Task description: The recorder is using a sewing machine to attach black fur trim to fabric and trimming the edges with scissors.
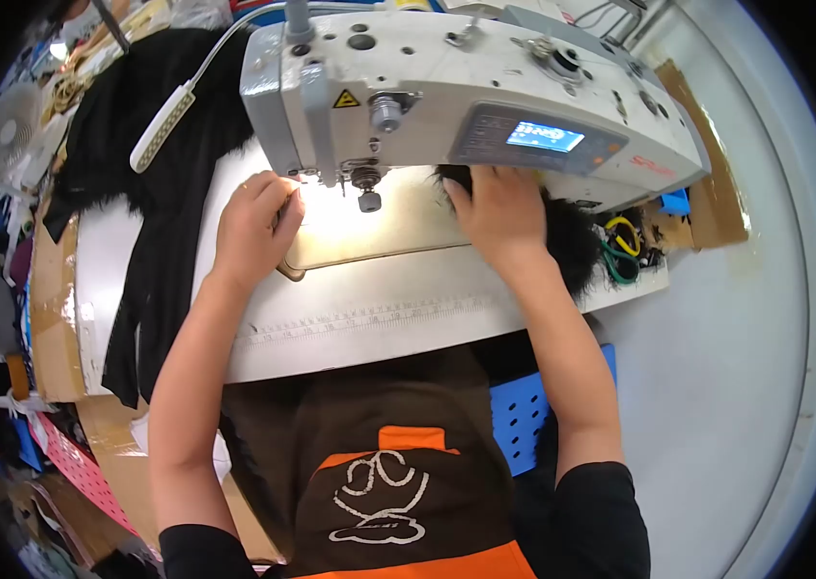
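A white industrial sewing machine (pixel 408 87) spans the table, its lamp lighting the metal bed plate (pixel 379 232). Left of the needle and presser foot area, my left hand (pixel 258 217) is closed, thumb against curled fingers; whatever they pinch does not show. My right hand (pixel 504 212) reaches under the machine's arm, gripping black furry fabric (pixel 572 241) that shows by the thumb and right of the wrist. The machine hides the right fingertips. Under the needle itself, I make out no cloth in the bright light.
Black fur-edged cloth (pixel 176 164) drapes over the table's left side, below a white lamp strip (pixel 163 127). A printed ruler (pixel 369 317) runs along the front edge. Scissors with yellow and green handles (pixel 622 253) lie at the right, near a white wall (pixel 717 367). A blue perforated bin (pixel 516 422) stands below.
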{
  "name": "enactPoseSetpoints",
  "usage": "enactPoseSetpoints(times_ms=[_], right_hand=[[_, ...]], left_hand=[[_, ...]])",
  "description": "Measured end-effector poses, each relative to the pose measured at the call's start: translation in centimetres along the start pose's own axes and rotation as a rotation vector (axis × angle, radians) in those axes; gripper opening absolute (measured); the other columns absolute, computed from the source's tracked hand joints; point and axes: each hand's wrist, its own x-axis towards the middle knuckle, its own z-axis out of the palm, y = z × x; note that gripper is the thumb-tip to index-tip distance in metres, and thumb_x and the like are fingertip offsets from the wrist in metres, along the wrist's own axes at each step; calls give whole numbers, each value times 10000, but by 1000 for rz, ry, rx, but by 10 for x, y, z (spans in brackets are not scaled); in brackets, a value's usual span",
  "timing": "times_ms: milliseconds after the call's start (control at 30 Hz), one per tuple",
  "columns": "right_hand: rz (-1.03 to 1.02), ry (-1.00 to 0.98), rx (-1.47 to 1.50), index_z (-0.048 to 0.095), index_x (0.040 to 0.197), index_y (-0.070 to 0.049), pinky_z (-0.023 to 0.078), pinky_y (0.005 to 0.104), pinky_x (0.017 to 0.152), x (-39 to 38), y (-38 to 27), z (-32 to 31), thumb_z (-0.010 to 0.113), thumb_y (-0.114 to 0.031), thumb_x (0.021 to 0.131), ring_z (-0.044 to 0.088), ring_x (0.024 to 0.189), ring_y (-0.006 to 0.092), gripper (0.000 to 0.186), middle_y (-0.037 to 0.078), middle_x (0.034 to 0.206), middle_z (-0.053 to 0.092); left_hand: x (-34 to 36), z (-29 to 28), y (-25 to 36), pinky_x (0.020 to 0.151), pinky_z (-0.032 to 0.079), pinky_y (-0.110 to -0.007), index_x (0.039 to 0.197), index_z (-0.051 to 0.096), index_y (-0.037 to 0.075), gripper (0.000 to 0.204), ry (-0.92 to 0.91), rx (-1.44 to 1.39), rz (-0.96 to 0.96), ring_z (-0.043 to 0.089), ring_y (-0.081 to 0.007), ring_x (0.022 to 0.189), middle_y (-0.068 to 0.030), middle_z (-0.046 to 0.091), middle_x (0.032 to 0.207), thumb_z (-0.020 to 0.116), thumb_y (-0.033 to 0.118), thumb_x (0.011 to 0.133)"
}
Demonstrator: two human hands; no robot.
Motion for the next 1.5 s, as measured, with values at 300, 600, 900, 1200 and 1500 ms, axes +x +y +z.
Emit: enactPoseSetpoints(times_ms=[300, 600, 900, 1200, 1500], right_hand=[[150, -341, 337, 646, 1027, -58, 556, 479, 675, -43, -86, -51, 678, -220, 962, 693, 756, 385, 177, 162, 832, 697], [-166, -816, 1149, 690, 1072, -49, 556, 385, 749, -102, -111, -90, 755, -68, 882, 699, 869, 310, 202, 100, 996, 710], [464, -483, 1708, 682, 1113, 33, 506, 287, 933, -111, -96, -75, 640, 73, 915, 638, 1016, 134, 207, 60, 1072, 692], [434, -271, 1488, 687, 1261, 62, 516, 266, 943, -82, -110, -30, 691, -34, 1003, 648, 1051, 107, 275, 55, 1169, 726], [280, -252, 1377, 704, 1206, 75, 517, 272, 933, -75, -117, -29, 721, -41, 984, 642, 1031, 108, 251, 58, 1125, 730]], left_hand=[[-39, -1, 65, 535, 486, -284, 1025, 709, -26, 248, -237, -524, -626, 658, -130, 615, -70, 721, 814, 676, 220, 1039], [-26, 5, 91, 696, 539, -283, 1379, 563, -26, 375, -347, -1188, -1073, 616, -110, 776, -79, 698, 1007, 634, 155, 1059], [-63, -21, 90, 714, 522, -267, 1254, 611, -16, 214, -227, -1182, -972, 588, -93, 745, -42, 676, 950, 580, 108, 1083], [-85, -35, 108, 795, 511, -229, 1346, 573, -39, 308, -348, -878, -709, 623, -77, 842, -38, 690, 999, 520, -2, 1044], [-56, -47, 116, 775, 502, -222, 1453, 534, 5, 394, -313, -1179, -895, 577, -58, 820, -4, 657, 1032, 550, 186, 1102]])
